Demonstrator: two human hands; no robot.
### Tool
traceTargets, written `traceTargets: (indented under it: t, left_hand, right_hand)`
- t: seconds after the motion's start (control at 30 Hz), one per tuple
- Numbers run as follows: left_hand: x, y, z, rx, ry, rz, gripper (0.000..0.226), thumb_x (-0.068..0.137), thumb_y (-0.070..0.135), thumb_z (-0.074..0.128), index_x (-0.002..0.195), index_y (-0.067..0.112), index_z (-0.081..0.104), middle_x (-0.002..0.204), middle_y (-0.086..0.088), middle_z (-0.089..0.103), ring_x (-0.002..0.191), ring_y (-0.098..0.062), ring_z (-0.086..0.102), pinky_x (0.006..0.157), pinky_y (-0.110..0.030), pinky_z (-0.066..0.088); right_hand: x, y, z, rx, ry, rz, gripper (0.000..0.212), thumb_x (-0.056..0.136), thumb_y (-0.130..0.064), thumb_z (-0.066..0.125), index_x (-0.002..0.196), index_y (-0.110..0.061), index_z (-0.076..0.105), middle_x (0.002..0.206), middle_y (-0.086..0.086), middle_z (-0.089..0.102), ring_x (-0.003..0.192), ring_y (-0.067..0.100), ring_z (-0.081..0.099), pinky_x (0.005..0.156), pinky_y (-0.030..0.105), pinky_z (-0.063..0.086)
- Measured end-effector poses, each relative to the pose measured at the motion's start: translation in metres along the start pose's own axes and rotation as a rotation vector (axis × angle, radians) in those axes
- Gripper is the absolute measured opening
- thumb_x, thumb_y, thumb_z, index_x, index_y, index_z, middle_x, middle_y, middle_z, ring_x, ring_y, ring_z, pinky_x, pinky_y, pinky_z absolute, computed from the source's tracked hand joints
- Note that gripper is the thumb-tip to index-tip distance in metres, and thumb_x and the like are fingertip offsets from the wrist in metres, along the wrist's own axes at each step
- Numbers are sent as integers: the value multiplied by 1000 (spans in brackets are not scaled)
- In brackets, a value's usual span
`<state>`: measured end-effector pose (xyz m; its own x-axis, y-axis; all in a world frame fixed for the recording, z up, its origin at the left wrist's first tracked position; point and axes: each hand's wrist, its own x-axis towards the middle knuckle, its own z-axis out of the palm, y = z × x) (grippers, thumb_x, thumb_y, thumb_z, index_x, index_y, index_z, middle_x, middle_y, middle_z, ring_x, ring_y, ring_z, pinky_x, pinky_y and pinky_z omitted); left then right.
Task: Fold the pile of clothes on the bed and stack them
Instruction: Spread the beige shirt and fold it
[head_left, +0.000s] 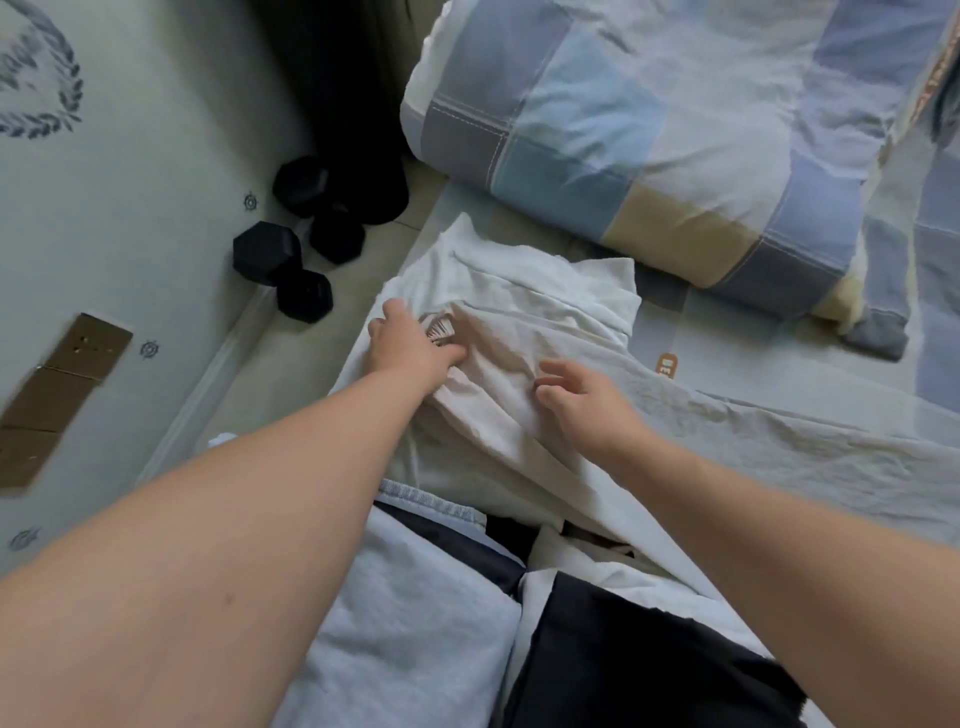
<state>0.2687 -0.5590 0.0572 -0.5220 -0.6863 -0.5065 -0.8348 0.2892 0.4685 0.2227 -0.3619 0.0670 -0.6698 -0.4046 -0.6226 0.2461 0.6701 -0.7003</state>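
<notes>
A cream garment (498, 364) with a small dark print lies crumpled across the bed, on top of a white garment (524, 280) behind it. My left hand (410, 345) lies palm down on the cream cloth beside the print, its fingertips tucked into a fold. My right hand (576, 397) hovers just over the same cloth, fingers loosely curled and holding nothing. Nearer to me lies the pile: a white towel-like piece (415, 613), a black garment (639, 660) and a strip of blue denim (431, 501).
A rolled checked quilt (649, 135) fills the far side of the bed. A patterned sheet (727, 343) shows between quilt and clothes. Black dumbbells (291, 249) sit on the floor at the left, by a pale wall with brown sockets (67, 364).
</notes>
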Motion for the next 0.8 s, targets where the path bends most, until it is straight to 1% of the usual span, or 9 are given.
traceTargets:
  t: [0.07,0.17,0.23,0.3,0.47,0.57,0.63,0.73,0.8]
  left_hand:
    - [4,-1,-2,-55,-50,-29,70,79,34,82,131,7,45,121,-5,56,111,-28,58,78,-30,39]
    - [1,1,-7,-225,-145,-126,44,78,29,81,110,6,63,104,-9,68,91,-27,65,70,-30,47]
    - [-9,8,-13,-291,-189,-99,26,81,25,76,97,6,66,91,-7,68,79,-24,63,65,-29,46]
    - [-25,23,-21,-336,-248,-42,15,83,24,73,85,11,65,81,-5,65,71,-22,61,61,-27,44]
    - [-95,79,-28,-462,-578,-32,16,88,24,67,97,13,71,84,-6,71,71,-22,66,69,-30,49]
    - [-152,123,-8,-492,-717,-2,11,93,22,57,92,14,65,74,-4,66,64,-20,61,62,-28,45]
    - [-195,156,16,-492,-786,21,14,93,21,54,99,13,64,82,-8,64,68,-21,60,64,-28,44]
    - [-267,204,69,-512,-863,36,19,95,19,52,106,11,65,86,-12,66,69,-23,64,63,-25,52]
    - [-320,235,113,-535,-926,49,26,94,17,52,112,5,66,98,-20,71,80,-31,70,71,-32,60]
  right_hand:
    - [2,0,2,37,17,20,42,99,-19,52,142,-19,54,131,-3,63,119,16,59,107,36,45]
    - [-3,-1,-2,66,15,33,39,100,-20,53,139,-18,57,131,-2,63,114,15,60,100,31,46]
    - [-12,-3,-8,85,3,34,37,101,-23,52,138,-19,57,130,-2,63,111,13,60,96,31,47]
    - [-22,-6,-19,134,8,40,36,102,-26,52,137,-22,57,130,-4,62,114,14,59,100,38,50]
    - [-67,-14,-67,424,43,65,22,102,-34,51,122,-35,59,126,-8,62,115,15,60,100,46,51]
    - [-107,-4,-112,586,67,97,35,103,-48,45,132,-31,53,133,-6,59,117,19,60,99,48,51]
    - [-134,12,-152,675,81,124,44,101,-57,41,135,-31,52,134,-5,60,119,23,61,97,48,53]
    - [-177,50,-221,774,88,159,57,97,-66,39,138,-29,54,133,-2,64,119,25,63,97,50,52]
    - [-210,83,-270,797,101,154,59,98,-68,35,134,-29,60,126,-2,69,114,23,67,97,48,53]
